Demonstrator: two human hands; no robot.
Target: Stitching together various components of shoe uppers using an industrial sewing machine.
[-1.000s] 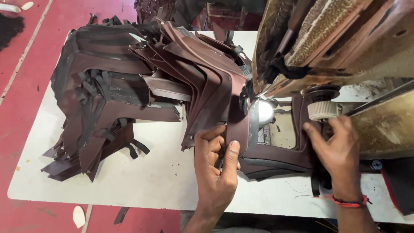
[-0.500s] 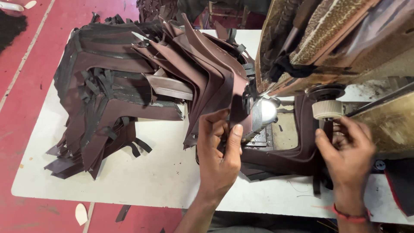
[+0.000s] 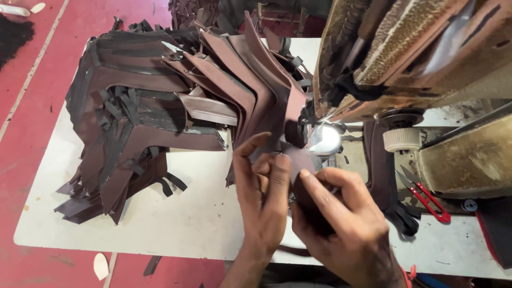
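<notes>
Head view: my left hand [image 3: 261, 186] and my right hand [image 3: 341, 224] meet over the near edge of the white table [image 3: 176, 224], both pinching one dark brown leather piece [image 3: 301, 165]. My left fingers are curled around its left side with the thumb up; my right fingers [image 3: 320, 186] fold over its lower part, which hides most of it, so I cannot tell its full shape. The piece sits just in front of the sewing machine [image 3: 416, 58] and its small lit lamp [image 3: 325, 140]. A big stack of brown leather cut pieces [image 3: 160, 112] lies to the left. Red-handled snips [image 3: 426, 197] rest on the right.
</notes>
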